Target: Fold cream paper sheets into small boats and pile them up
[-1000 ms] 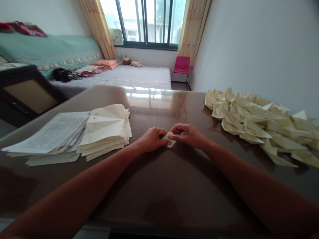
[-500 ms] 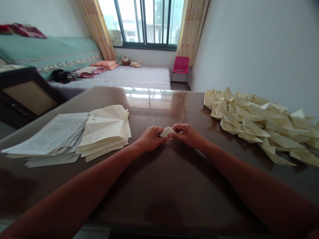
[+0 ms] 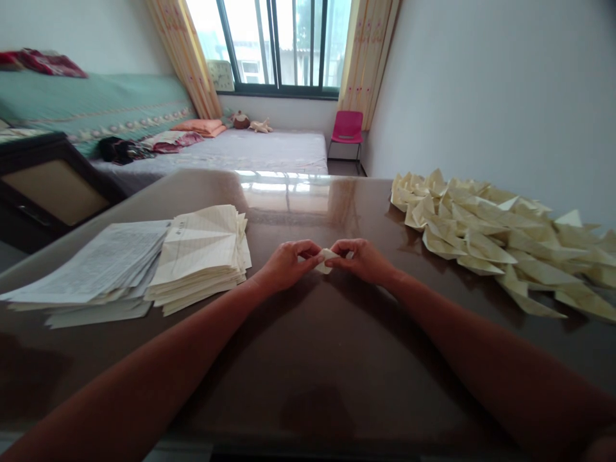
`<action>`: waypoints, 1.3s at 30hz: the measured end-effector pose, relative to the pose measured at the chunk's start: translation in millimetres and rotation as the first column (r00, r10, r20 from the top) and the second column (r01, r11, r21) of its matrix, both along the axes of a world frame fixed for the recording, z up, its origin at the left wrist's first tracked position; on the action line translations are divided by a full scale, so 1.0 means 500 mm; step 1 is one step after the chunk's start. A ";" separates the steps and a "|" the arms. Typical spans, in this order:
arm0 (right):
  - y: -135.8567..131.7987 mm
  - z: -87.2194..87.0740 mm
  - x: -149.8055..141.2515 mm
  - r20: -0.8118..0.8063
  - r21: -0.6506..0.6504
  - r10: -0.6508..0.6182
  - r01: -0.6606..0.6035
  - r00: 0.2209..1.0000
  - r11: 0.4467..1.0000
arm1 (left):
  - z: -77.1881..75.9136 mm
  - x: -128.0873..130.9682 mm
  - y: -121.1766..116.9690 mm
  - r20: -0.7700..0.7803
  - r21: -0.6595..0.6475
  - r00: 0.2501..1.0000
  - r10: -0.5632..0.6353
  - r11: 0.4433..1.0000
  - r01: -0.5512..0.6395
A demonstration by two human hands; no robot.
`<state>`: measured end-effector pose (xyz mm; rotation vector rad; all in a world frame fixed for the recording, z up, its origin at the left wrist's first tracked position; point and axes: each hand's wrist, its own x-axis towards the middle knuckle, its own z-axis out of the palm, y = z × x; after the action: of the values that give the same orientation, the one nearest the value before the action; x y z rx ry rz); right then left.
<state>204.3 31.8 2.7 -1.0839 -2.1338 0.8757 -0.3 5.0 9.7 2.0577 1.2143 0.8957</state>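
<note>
Between my hands, over the middle of the brown table [image 3: 332, 359], is a small folded piece of cream paper [image 3: 325, 264]. My left hand [image 3: 292, 262] pinches its left side between thumb and fingers. On the opposite side my right hand [image 3: 360, 258] grips it the same way, thumb toward me. The fingertips cover much of the paper, so its exact folded shape is hard to make out. To the right lie many folded paper boats [image 3: 486, 231], heaped close together. A stack of creased, lined cream sheets [image 3: 199, 250] is left of my hands.
Printed white sheets [image 3: 106, 263] lie left of the cream stack, partly under it. Past the table's far edge are a bed [image 3: 269, 147] and a pink chair [image 3: 347, 127] beneath a window. A dark cabinet [image 3: 52, 186] stands at the left, and a white wall [image 3: 505, 96] runs along the right.
The folded paper has been turned between my fingers; its pointed, triangular face showed half a second ago and is now mostly covered. My left thumb has moved up onto it.
</note>
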 end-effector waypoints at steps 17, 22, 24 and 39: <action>-0.017 0.022 -0.010 -0.053 0.223 -0.033 0.044 0.998 0.974 | -0.004 -0.002 -0.004 -0.134 0.178 0.988 0.071 0.983 -0.047; -0.031 0.026 -0.016 0.041 0.362 -0.084 0.064 0.996 0.930 | 0.000 -0.002 -0.009 -0.183 0.248 0.981 0.056 0.969 -0.009; -0.032 0.028 -0.017 0.052 0.360 -0.094 0.069 0.994 0.930 | 0.002 -0.002 -0.013 -0.224 0.281 0.972 0.068 0.960 -0.003; -0.015 0.043 -0.001 -0.009 0.179 0.050 -0.048 0.999 0.983 | 0.020 0.002 -0.030 -0.462 0.410 0.876 0.135 0.909 0.077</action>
<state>203.9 24.4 24.2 -0.9356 -2.1885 0.6961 0.8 -10.2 19.5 2.7387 1.3974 0.7179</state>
